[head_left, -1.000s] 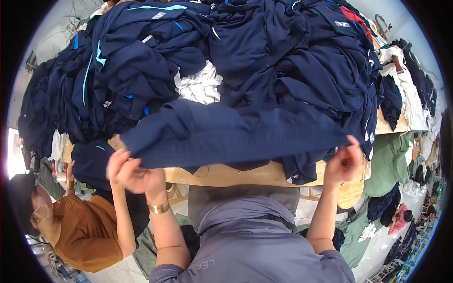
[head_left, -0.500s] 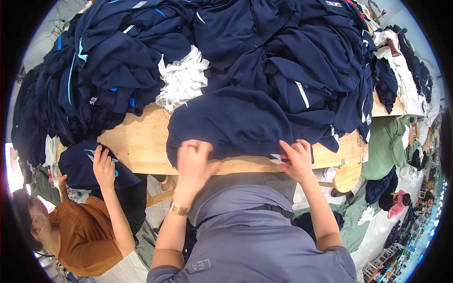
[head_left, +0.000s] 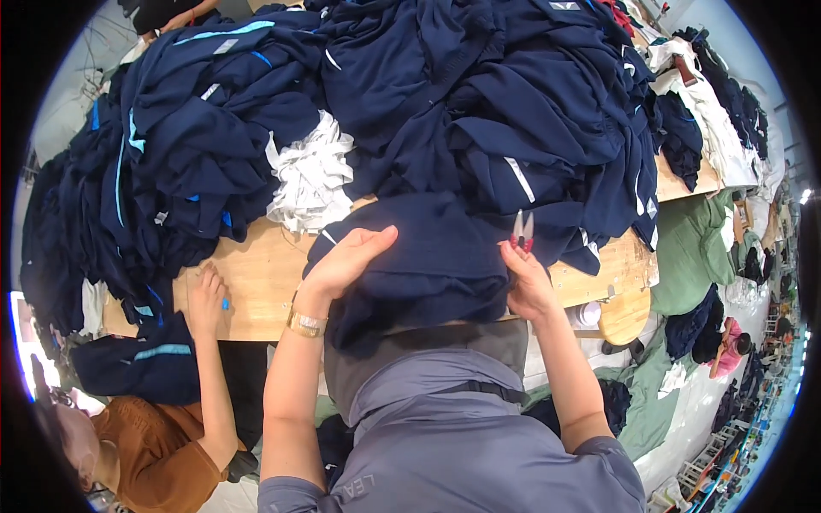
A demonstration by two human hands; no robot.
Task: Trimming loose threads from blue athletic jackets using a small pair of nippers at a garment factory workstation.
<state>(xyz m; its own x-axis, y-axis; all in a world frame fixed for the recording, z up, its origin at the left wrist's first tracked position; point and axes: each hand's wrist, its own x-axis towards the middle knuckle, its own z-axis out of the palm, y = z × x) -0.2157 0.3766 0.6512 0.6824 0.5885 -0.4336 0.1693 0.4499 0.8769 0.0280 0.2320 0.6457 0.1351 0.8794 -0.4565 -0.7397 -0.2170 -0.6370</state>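
Observation:
A dark navy garment (head_left: 419, 282) lies bunched in front of me, its near part hanging over the table edge onto my lap. My left hand (head_left: 352, 261), a gold watch at its wrist, rests on the garment's left side. Its visible fingers stretch out to the right over the cloth; others are partly hidden. In my right hand (head_left: 528, 282) are small red-handled thread snips (head_left: 522, 229), blades pointing up and apart. That hand is closed around the handles, beside the garment's right edge; whether it also pinches cloth I cannot tell.
Large heaps of navy garments (head_left: 556, 94) cover the wooden table (head_left: 248, 282). A pile of white strips (head_left: 312, 175) sits left of centre. At my left a co-worker in a brown shirt (head_left: 162, 449) has a hand on the table. Green cloth (head_left: 691, 252) lies at the right.
The garment has shifted toward me, its near part now over the edge. My right hand has turned the snips upward. My left hand has moved up; the co-worker's hand now rests on the table.

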